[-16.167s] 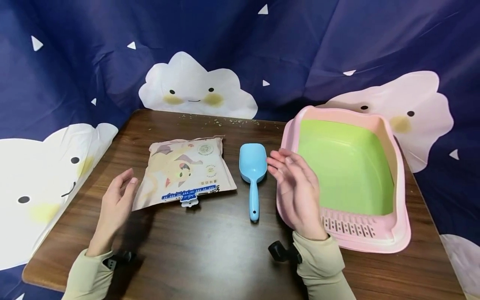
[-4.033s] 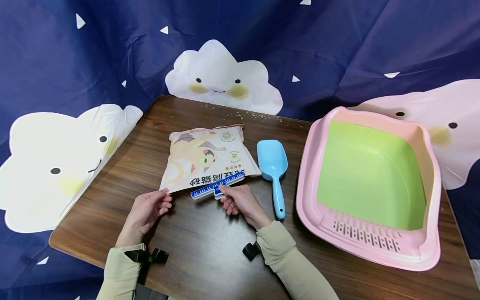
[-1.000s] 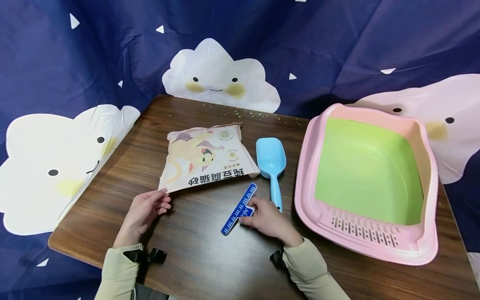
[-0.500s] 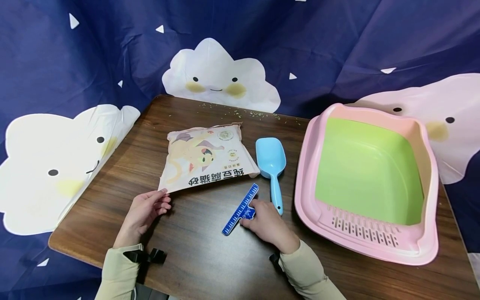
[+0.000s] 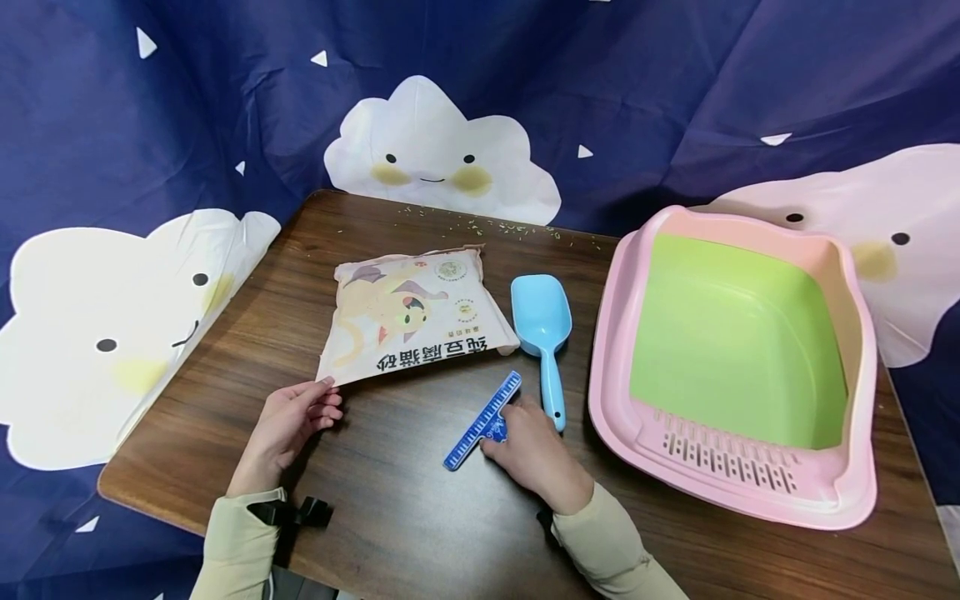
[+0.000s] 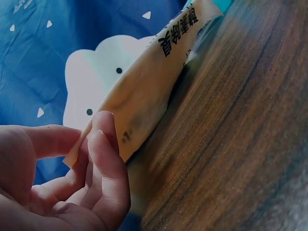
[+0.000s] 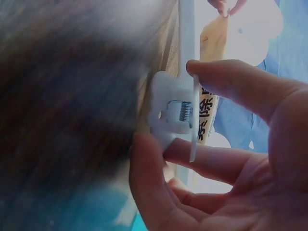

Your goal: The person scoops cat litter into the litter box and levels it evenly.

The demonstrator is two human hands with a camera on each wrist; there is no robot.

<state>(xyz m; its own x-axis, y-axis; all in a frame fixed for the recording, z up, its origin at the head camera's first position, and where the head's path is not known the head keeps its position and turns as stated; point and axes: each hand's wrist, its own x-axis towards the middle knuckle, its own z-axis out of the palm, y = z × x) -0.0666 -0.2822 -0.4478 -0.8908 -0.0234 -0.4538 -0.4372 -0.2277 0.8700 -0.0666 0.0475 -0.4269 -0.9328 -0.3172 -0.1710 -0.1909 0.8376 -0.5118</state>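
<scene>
In the head view my left hand point(image 5: 288, 425) pinches the near left corner of the cat litter bag point(image 5: 416, 312), which lies flat with printing facing up. Thumb and forefinger grip the bag's edge point(image 6: 74, 154) in the left wrist view. My right hand point(image 5: 542, 457) has its thumb and fingers around the handle of a blue-and-white sealing clip point(image 5: 483, 421). That clip rests slantwise on the table, apart from the bag. Its white back and spring point(image 7: 185, 111) show in the right wrist view. Beyond the right hand lies a light blue scoop point(image 5: 542, 312).
A pink litter box point(image 5: 611, 392) with a green inside stands on the right of the brown wooden table point(image 5: 390, 517). Small pale crumbs point(image 5: 517, 227) are scattered along the back edge. A dark blue cloth point(image 5: 247, 108) with cloud faces hangs behind.
The clip, on the bag's near edge at first, has come off and moved toward the front, turned slantwise. Both hands went from empty to gripping. In the last second the right hand shifts slightly.
</scene>
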